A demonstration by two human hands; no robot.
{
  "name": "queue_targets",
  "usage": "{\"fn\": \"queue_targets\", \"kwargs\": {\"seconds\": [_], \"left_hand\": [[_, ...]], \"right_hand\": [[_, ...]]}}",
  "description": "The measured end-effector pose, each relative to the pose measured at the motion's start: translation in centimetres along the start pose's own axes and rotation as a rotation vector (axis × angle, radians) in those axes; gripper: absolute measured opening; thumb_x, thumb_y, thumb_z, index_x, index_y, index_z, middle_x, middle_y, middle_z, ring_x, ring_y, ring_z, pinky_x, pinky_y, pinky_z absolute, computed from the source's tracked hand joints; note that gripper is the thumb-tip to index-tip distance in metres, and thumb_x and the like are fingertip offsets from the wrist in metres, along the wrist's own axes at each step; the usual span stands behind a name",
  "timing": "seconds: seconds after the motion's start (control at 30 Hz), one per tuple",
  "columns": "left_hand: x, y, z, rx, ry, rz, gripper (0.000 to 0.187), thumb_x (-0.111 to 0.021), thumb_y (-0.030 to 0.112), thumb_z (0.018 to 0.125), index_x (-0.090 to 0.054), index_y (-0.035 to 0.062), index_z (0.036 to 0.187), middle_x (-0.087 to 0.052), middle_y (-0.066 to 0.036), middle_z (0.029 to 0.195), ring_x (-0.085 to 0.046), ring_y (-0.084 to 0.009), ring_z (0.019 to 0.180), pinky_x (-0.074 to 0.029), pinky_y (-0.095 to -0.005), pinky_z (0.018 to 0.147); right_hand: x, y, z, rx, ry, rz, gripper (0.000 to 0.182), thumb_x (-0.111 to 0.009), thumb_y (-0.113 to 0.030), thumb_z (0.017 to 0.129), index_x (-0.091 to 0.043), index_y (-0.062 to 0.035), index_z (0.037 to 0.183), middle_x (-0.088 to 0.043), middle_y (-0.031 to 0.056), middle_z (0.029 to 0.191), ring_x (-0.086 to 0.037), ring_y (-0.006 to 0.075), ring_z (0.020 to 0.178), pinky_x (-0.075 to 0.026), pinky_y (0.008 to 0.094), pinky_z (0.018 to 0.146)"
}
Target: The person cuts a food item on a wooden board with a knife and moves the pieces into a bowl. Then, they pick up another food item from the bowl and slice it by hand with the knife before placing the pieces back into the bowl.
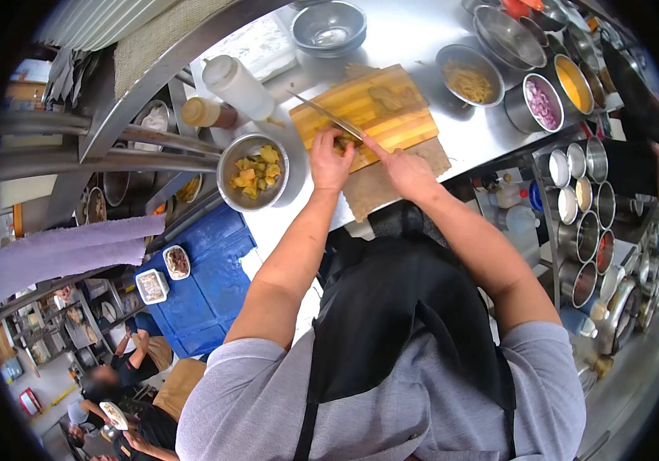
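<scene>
A kitchen knife lies across a striped wooden cutting board, its tip toward the board's upper left. My right hand is closed on its handle, index finger stretched along the blade. Beside the blade, the curled fingers of my left hand hold down a small greenish-yellow piece of food, mostly hidden beneath them. Thin pale shreds lie on the far part of the board. Left of my left hand, a metal bowl holds yellow-green chunks.
A brown cloth sticks out under the board. Two squeeze bottles stand at left, stacked metal bowls behind. To the right are a bowl of yellowish shreds and a pot of chopped purple onion. People are at lower left.
</scene>
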State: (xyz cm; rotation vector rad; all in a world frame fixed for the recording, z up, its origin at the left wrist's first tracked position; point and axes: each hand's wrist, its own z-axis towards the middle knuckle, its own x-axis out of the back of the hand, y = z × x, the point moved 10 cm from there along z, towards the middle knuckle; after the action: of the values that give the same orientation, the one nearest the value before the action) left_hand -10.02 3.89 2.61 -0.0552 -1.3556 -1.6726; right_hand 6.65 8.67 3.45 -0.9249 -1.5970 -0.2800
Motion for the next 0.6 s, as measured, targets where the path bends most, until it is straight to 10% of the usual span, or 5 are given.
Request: {"fn": "queue_targets", "kwargs": {"seconds": [0.6], "left_hand": [[0.5, 1.0, 0.0, -0.015, 0.050, 0.054, 0.036, -0.079, 0.007, 0.074, -0.067, 0.0068, 0.107, -0.066, -0.012, 0.119, -0.066, -0.0344, 0.105, -0.056, -0.0417, 0.087]], "right_hand": [[3.9, -0.6, -10.3, -0.147, -0.199, 0.052, 0.085, -0.050, -0.003, 0.095, -0.018, -0.0360, 0.167, -0.065, 0.0309, 0.101, -0.070, 0.0472, 0.082, -0.057, 0.0542, 0.076]]}}
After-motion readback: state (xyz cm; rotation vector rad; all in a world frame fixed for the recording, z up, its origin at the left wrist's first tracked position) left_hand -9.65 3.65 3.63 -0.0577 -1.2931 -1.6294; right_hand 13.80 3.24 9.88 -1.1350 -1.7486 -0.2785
